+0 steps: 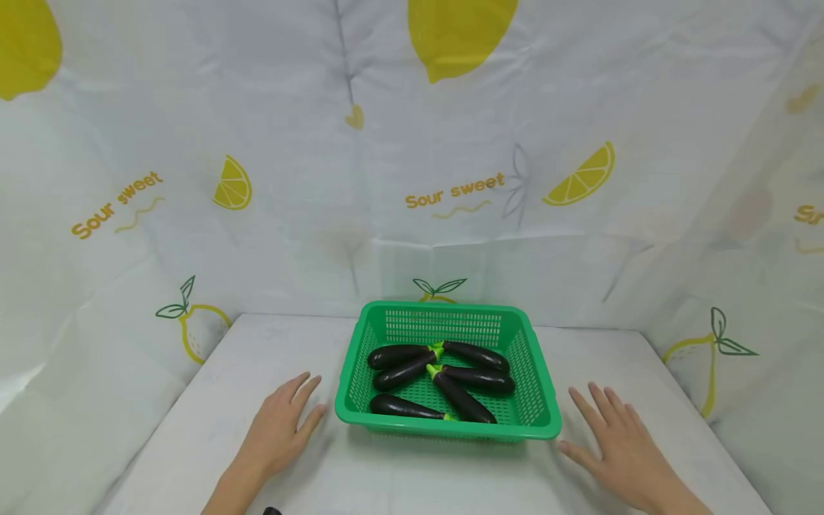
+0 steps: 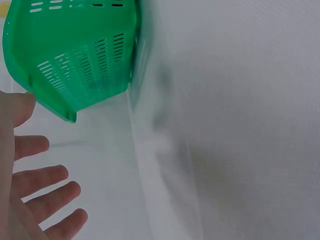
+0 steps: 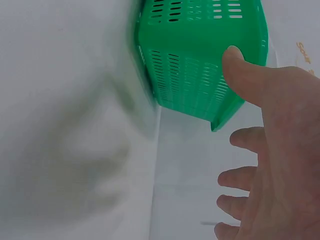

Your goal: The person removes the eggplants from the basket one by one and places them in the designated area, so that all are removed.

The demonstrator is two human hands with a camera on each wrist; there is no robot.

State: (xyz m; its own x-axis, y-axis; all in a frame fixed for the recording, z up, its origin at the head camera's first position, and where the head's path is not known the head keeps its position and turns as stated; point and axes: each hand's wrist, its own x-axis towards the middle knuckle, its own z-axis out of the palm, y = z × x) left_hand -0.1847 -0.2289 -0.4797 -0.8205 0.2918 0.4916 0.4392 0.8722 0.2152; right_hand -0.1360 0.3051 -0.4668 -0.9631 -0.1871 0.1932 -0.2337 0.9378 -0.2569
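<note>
A green plastic basket point(image 1: 444, 428) with slotted walls stands at the middle of the white table. Several dark, glossy eggplants with green stems lie in it, one of them an eggplant point(image 1: 465, 398) slanting near the front. My left hand point(image 1: 280, 425) hovers just left of the basket, fingers spread, holding nothing. On the other side, my right hand point(image 1: 614, 447) is likewise spread and holds nothing, its thumb close to the basket's front right corner. In the right wrist view the thumb overlaps the basket wall point(image 3: 190, 37); whether it touches I cannot tell.
A white cloth wall point(image 1: 386, 272) printed with lemons and lettering rises behind the table and along both sides. The white tabletop point(image 1: 380, 479) runs in front of the basket. A small black object point(image 1: 272, 511) peeks in at the bottom edge, beside the left forearm.
</note>
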